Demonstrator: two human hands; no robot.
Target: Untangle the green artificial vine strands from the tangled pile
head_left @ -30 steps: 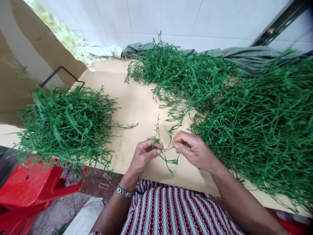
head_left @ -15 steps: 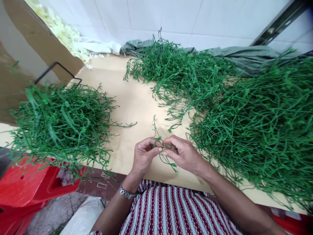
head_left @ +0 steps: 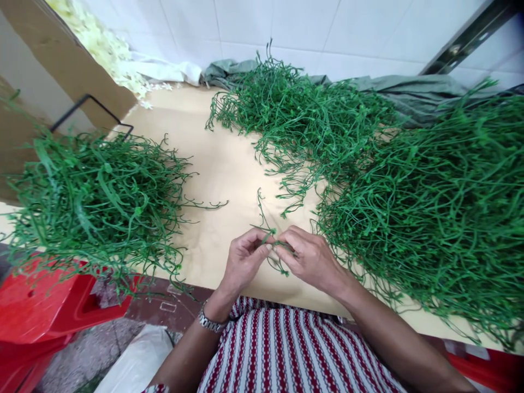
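My left hand [head_left: 244, 261] and my right hand [head_left: 310, 259] meet fingertip to fingertip above the near edge of the tan table [head_left: 221, 164]. Both pinch one thin green plastic stem [head_left: 273, 240] with short side branches; its tips stick up and hang down between the fingers. A metal watch sits on my left wrist. A large heap of the same green stems [head_left: 434, 207] lies just right of my right hand. Another heap [head_left: 98, 196] rests at the left, partly over a red stool.
A third green pile [head_left: 295, 114] lies at the back by the white tiled wall. A grey-green sack [head_left: 409, 90] lies behind it. Cardboard [head_left: 77, 71] leans at the left with pale petals [head_left: 106, 49] beyond. A red plastic stool [head_left: 45, 311] stands at lower left.
My right hand has moved left until its fingertips meet my left hand's on the stem. The stem's hanging branches are now gathered closer between the fingers.
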